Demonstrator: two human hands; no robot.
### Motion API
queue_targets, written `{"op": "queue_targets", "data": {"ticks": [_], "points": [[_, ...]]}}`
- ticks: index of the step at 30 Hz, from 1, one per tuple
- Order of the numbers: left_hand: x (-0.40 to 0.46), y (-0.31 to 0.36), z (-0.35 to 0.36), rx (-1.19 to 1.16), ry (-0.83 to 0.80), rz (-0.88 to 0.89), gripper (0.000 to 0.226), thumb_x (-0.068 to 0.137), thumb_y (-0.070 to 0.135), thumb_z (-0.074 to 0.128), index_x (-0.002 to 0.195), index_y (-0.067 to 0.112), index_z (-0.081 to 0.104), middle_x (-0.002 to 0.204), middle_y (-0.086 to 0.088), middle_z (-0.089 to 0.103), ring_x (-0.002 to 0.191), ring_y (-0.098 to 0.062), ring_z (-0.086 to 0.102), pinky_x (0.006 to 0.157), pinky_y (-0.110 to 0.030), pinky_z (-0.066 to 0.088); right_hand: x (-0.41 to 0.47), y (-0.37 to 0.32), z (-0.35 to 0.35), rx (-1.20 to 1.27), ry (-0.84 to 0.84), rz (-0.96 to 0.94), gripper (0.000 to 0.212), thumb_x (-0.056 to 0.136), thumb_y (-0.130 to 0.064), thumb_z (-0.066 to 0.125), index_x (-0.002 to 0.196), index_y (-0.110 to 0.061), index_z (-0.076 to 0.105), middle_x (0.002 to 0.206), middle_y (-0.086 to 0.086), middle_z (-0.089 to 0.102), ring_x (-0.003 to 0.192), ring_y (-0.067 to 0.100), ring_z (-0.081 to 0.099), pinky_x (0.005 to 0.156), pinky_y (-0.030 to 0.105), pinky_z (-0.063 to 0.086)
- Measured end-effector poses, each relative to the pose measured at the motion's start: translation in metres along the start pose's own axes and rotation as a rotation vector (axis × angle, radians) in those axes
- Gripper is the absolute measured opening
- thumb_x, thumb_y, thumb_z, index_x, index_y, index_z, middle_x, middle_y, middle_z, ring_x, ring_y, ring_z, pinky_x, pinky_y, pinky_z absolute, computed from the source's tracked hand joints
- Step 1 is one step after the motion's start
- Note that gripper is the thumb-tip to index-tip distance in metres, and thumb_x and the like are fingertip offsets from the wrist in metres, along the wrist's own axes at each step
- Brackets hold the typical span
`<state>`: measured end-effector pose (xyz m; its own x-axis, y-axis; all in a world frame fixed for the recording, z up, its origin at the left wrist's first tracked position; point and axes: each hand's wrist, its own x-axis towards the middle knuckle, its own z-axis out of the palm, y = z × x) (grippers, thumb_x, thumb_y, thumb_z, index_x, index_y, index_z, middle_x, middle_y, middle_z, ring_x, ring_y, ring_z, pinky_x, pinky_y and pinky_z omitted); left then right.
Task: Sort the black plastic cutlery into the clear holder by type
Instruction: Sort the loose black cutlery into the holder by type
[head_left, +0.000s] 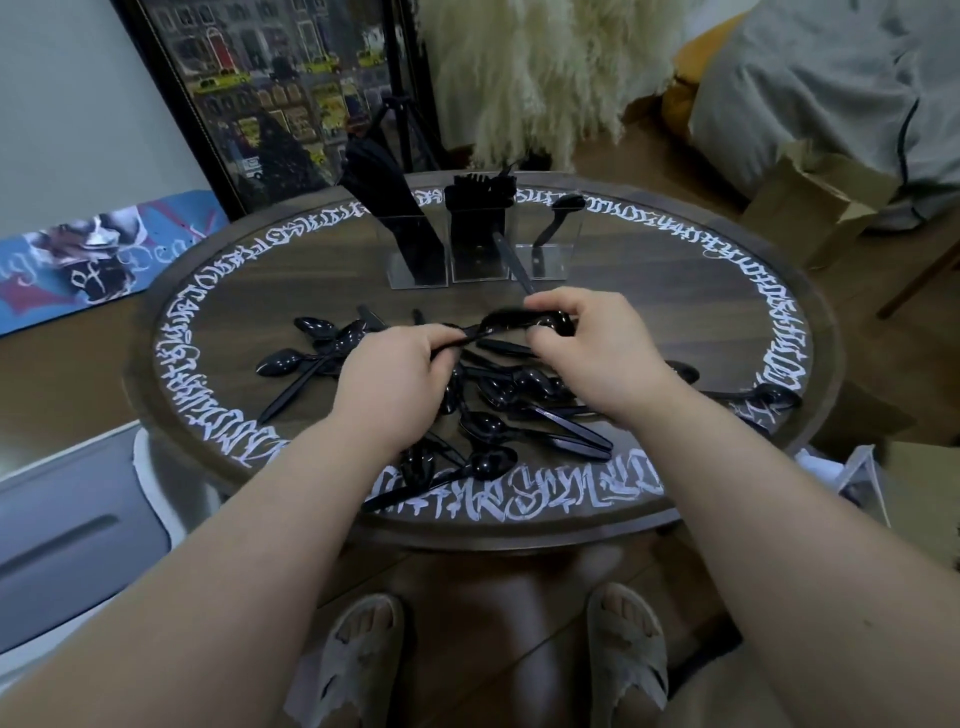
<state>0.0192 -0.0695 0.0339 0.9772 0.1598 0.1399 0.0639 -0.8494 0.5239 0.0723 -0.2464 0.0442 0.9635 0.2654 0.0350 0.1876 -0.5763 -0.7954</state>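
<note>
Black plastic spoons and knives (498, 410) lie scattered over the middle of the round dark table (727, 322). At the table's far side stands the clear holder (478, 244) with three compartments: knives lean in the left one, forks fill the middle one, a single spoon (558, 215) stands in the right one. My left hand (389, 384) and my right hand (592, 343) hover over the pile. Together they hold a bunch of black spoons (506, 325), the left hand at the handle end and the right hand around the bowls.
White lettering rings the table. One knife (514, 265) leans against the holder's front. A spoon (769, 397) lies near the right rim. A framed picture (270, 93), a tripod and a fluffy throw stand behind the table, a cardboard box (815, 208) at the right.
</note>
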Motion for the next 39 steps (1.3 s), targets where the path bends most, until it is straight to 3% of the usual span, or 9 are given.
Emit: {"op": "queue_targets", "data": {"ticks": [3,6,10,14,19,24,28,33,39], "points": [[0.010,0.002,-0.002,-0.183,-0.016,-0.054,0.019,0.096,0.023,0.053,0.102,0.026,0.071,0.085,-0.002,0.072,0.080,-0.023,0.065,0.075,-0.038,0.053,0.007,0.003,0.004,-0.042,0.058,0.012,0.030,0.090,-0.021,0.057,0.119,-0.020,0.064,0.094,-0.007,0.061,0.057,-0.002,0.045,0.068,0.021,0.039],[0.013,-0.001,-0.003,-0.260,-0.047,-0.080,0.018,0.097,0.021,0.052,0.096,0.024,0.070,0.086,-0.007,0.072,0.083,-0.028,0.066,0.080,-0.044,0.054,0.011,0.004,0.006,-0.059,0.093,0.033,0.028,0.092,-0.021,0.056,0.119,-0.020,0.063,0.099,-0.005,0.062,0.057,0.002,0.047,0.066,0.023,0.040],[0.016,-0.004,-0.006,-0.250,-0.033,-0.098,0.018,0.097,0.023,0.051,0.092,0.030,0.067,0.079,-0.002,0.069,0.066,-0.019,0.060,0.063,-0.031,0.048,0.012,0.004,0.007,-0.145,0.090,0.023,0.029,0.096,-0.014,0.049,0.120,-0.024,0.061,0.099,-0.009,0.060,0.071,0.006,0.055,0.069,0.019,0.040],[0.019,-0.007,-0.008,-0.443,-0.016,-0.159,0.023,0.096,0.017,0.052,0.086,0.035,0.063,0.086,0.010,0.071,0.083,-0.008,0.067,0.084,-0.031,0.055,0.010,0.002,0.010,-0.097,0.086,0.007,0.032,0.095,-0.013,0.051,0.123,-0.026,0.057,0.120,-0.011,0.060,0.092,0.009,0.054,0.081,0.019,0.039],[0.018,-0.006,-0.013,-0.490,-0.028,-0.132,0.019,0.097,0.018,0.052,0.099,0.029,0.067,0.079,0.009,0.070,0.072,-0.003,0.062,0.071,-0.018,0.051,0.013,-0.006,0.010,0.158,0.189,0.031,0.023,0.091,-0.010,0.052,0.098,-0.027,0.067,0.083,-0.006,0.065,0.065,0.014,0.057,0.053,0.022,0.045],[0.013,-0.005,-0.014,-0.361,-0.176,-0.079,0.020,0.098,0.020,0.050,0.096,0.030,0.067,0.077,0.010,0.068,0.069,-0.002,0.060,0.069,-0.016,0.047,0.009,-0.017,0.012,0.269,0.164,-0.052,0.016,0.087,-0.021,0.063,0.097,-0.031,0.070,0.086,-0.013,0.069,0.081,0.010,0.065,0.080,0.034,0.056],[0.009,-0.004,-0.017,-0.353,-0.229,-0.075,0.022,0.099,0.023,0.047,0.092,0.021,0.068,0.079,0.010,0.068,0.071,-0.002,0.062,0.071,-0.019,0.046,0.013,-0.015,0.015,0.210,0.248,-0.049,0.010,0.086,-0.028,0.067,0.077,-0.032,0.065,0.076,-0.010,0.065,0.078,0.017,0.066,0.077,0.045,0.056],[0.013,-0.007,-0.025,-0.133,0.020,-0.068,0.031,0.100,0.033,0.041,0.112,0.023,0.068,0.104,0.003,0.049,0.094,-0.011,0.049,0.079,-0.023,0.034,0.015,-0.013,0.013,0.187,0.280,0.002,0.012,0.087,-0.027,0.065,0.075,-0.025,0.066,0.068,-0.009,0.061,0.074,0.017,0.060,0.072,0.036,0.053],[0.015,-0.012,-0.032,-0.306,0.226,-0.111,0.019,0.096,0.024,0.053,0.101,0.034,0.068,0.078,0.007,0.064,0.071,-0.010,0.059,0.072,-0.024,0.046,0.014,-0.012,0.009,0.140,0.310,0.067,0.011,0.088,-0.024,0.061,0.079,-0.021,0.066,0.066,-0.005,0.062,0.062,0.017,0.058,0.067,0.038,0.053]]}}
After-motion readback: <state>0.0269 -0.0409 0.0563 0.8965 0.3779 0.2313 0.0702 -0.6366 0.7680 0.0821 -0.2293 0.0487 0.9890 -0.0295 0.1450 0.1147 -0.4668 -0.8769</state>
